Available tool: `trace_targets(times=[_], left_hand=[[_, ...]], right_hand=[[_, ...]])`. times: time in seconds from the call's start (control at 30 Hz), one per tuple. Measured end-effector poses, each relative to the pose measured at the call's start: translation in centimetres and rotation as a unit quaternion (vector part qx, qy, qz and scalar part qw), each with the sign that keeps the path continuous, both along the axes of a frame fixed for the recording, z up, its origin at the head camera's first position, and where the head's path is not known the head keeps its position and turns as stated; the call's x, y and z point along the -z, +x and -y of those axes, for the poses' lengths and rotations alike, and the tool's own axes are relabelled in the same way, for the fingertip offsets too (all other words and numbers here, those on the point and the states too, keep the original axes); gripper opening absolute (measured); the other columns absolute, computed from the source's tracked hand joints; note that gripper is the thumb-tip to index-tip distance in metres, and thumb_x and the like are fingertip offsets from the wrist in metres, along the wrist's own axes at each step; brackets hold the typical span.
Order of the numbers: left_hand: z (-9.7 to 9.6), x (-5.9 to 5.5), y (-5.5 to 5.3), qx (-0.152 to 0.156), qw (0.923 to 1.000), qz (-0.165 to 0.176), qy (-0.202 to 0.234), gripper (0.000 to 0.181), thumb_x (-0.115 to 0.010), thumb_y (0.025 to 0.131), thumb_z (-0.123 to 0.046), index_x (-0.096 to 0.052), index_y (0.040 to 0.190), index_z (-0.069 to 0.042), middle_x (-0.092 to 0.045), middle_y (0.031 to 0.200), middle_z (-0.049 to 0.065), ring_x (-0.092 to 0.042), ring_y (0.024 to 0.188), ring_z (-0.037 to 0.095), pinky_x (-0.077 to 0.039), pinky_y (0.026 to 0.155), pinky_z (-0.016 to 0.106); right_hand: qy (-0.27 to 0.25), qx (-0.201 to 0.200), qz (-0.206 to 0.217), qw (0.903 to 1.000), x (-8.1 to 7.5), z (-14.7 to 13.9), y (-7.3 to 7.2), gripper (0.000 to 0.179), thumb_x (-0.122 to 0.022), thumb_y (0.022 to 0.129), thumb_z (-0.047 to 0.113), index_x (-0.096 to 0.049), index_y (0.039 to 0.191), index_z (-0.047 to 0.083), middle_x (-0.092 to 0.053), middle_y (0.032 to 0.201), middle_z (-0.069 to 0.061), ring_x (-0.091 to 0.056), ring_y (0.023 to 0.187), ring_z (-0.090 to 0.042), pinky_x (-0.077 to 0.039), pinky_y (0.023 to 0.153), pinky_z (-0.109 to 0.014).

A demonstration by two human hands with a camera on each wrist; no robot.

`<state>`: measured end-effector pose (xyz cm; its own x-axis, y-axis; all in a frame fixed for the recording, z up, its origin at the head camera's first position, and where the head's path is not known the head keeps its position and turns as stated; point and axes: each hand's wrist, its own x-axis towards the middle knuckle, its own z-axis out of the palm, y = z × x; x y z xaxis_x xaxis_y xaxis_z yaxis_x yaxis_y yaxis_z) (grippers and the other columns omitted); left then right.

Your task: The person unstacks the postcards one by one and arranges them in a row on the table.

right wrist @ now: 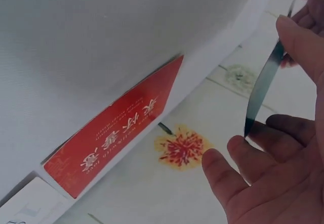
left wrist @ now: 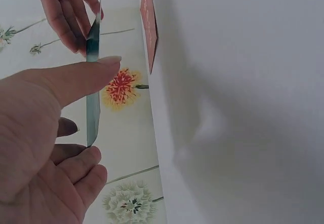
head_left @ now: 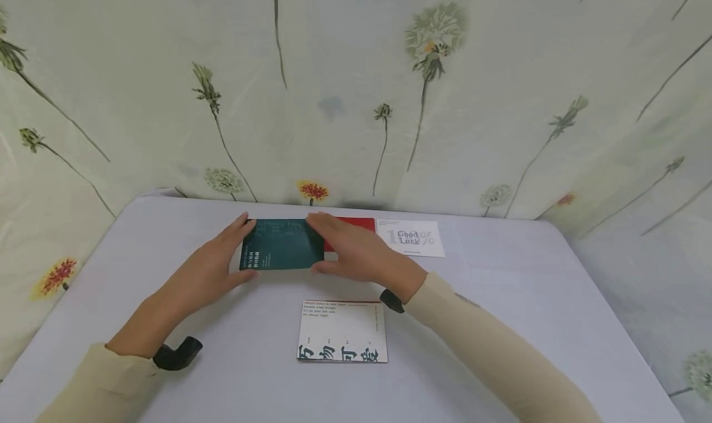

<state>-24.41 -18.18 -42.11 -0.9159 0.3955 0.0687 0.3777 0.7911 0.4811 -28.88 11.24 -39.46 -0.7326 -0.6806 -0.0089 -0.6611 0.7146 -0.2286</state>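
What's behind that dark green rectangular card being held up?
In the head view, a red rectangular card peeks right of the dark green card, its left end apparently hidden. White tabletop shows around; the stretch directly behind is covered there.

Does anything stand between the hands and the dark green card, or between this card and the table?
Nothing visible does. The left hand and right hand hold the dark green card directly; the wrist views show open space between it and the table. A red card lies to its right.
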Motion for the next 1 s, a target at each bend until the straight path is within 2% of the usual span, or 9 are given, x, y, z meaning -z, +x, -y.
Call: trace_targets(times=[0.13,0.37,0.67,0.83,1.0], left_hand=[[0.5,0.3,-0.8,-0.004,0.9998,0.004,0.017,0.091,-0.075,0.085,-0.027,-0.019,0.155,-0.014,-0.008,0.162,0.002,-0.021,0.143,0.032,-0.031,0.109,0.052],[0.9,0.5,-1.8,-0.014,0.9994,0.018,0.027,0.090,-0.075,0.085,-0.026,-0.020,0.155,-0.011,-0.010,0.161,0.008,-0.020,0.143,0.036,-0.029,0.110,0.054],[1.1,0.9,-3.6,-0.026,0.9981,0.042,0.039,0.087,-0.072,0.088,-0.023,-0.018,0.155,-0.009,-0.007,0.161,0.013,-0.017,0.144,0.036,-0.024,0.112,0.053],[1.0,1.4,-4.7,-0.036,0.9975,0.050,0.035,0.086,-0.071,0.089,-0.022,-0.017,0.155,-0.008,-0.012,0.160,0.014,-0.019,0.144,0.036,-0.025,0.112,0.052],[0.9,1.7,-5.3,-0.050,0.9967,0.056,0.030,0.086,-0.072,0.088,-0.022,-0.018,0.154,-0.006,-0.016,0.158,0.018,-0.023,0.142,0.038,-0.026,0.111,0.054]], right_hand=[[0.013,-0.003,-0.004,0.9999,0.1,0.9,-0.7,0.091,-0.069,0.085,0.051,-0.020,0.155,0.020,-0.025,0.157,0.001,-0.039,0.134,-0.017,-0.048,0.096,-0.030],[0.028,0.002,0.004,0.9996,0.6,2.0,-1.7,0.091,-0.068,0.086,0.050,-0.020,0.155,0.018,-0.024,0.158,-0.001,-0.039,0.134,-0.018,-0.047,0.097,-0.030],[0.003,0.018,0.025,0.9995,1.3,2.9,-3.6,0.090,-0.070,0.085,0.048,-0.022,0.154,0.017,-0.027,0.157,0.000,-0.036,0.136,-0.017,-0.042,0.103,-0.033],[0.014,0.036,0.037,0.9986,1.8,3.4,-4.5,0.092,-0.069,0.085,0.050,-0.020,0.154,0.016,-0.026,0.157,0.001,-0.033,0.139,-0.016,-0.038,0.107,-0.032],[0.022,0.041,0.048,0.9978,2.4,3.7,-5.2,0.093,-0.069,0.085,0.051,-0.019,0.155,0.016,-0.026,0.157,0.001,-0.031,0.139,-0.017,-0.037,0.107,-0.033]])
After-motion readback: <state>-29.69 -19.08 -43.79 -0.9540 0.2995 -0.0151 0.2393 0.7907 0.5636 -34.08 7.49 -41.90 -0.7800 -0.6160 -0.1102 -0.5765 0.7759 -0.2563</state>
